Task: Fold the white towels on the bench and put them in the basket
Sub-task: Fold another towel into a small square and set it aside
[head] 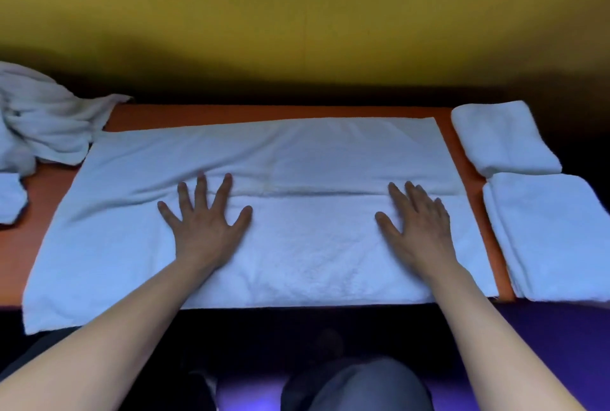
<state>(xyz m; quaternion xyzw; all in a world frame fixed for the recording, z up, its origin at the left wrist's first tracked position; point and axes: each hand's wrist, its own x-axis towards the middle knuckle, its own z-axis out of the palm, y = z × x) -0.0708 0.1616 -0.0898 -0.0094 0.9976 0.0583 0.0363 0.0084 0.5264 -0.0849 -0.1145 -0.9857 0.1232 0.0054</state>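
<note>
A long white towel lies spread across the orange bench, its near half folded up over the far half so that a fold edge runs across the middle. My left hand rests flat on the near layer with fingers spread. My right hand lies flat on it too, further right, fingers closer together. Neither hand holds anything. Two folded white towels sit at the bench's right end: one at the back and one in front. No basket is in view.
A crumpled heap of white towels sits at the bench's left end, with another piece of white cloth at the left edge. A yellow wall stands behind the bench. My knee shows below the near edge.
</note>
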